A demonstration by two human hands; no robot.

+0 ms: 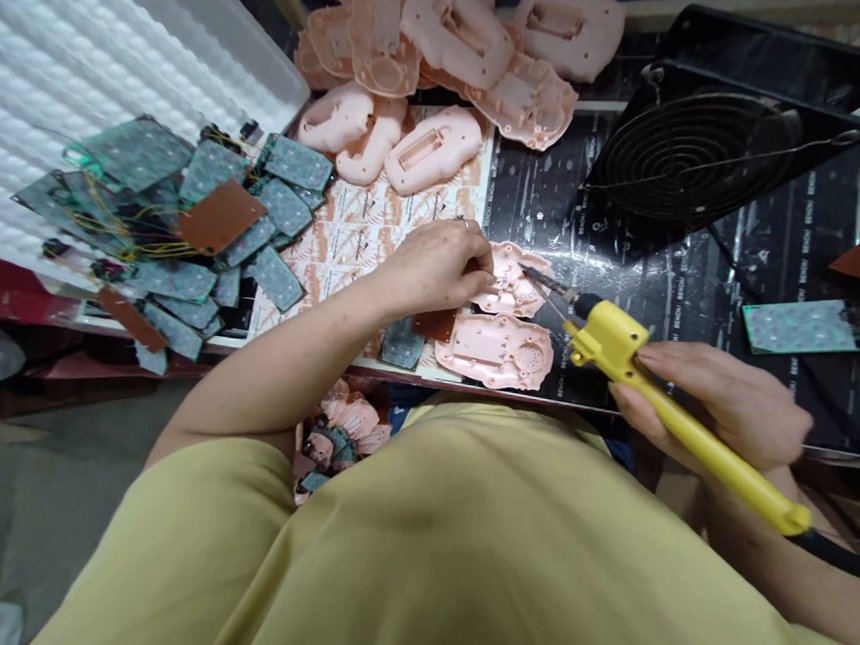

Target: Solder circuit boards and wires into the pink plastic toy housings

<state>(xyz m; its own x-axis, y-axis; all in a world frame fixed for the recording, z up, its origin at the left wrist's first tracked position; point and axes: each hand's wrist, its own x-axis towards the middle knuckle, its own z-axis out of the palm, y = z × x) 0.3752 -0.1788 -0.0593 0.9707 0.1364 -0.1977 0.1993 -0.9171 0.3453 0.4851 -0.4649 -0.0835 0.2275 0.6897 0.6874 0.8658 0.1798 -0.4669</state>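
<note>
My right hand (724, 403) grips a yellow soldering iron (613, 344), a trigger type with a thin guide beside its tip. Its dark tip reaches over the upper pink plastic shell half (513, 280), which lies with its inner side up. At the left end of that shell, the fingers of my left hand (442, 268) are curled together; whatever they pinch is hidden. Just below lies a second pink shell half (495, 351), also inner side up, near the table edge. A green circuit board (402, 343) and a brown board (436, 323) lie partly under my left wrist.
Green circuit boards with wires (208, 278) are heaped at left beside a white ribbed foam sheet (108, 43). Pink shells (456, 29) pile up at the back. A black fan with a wire guard (692, 160) stands back right; another green board (802, 327) lies at right.
</note>
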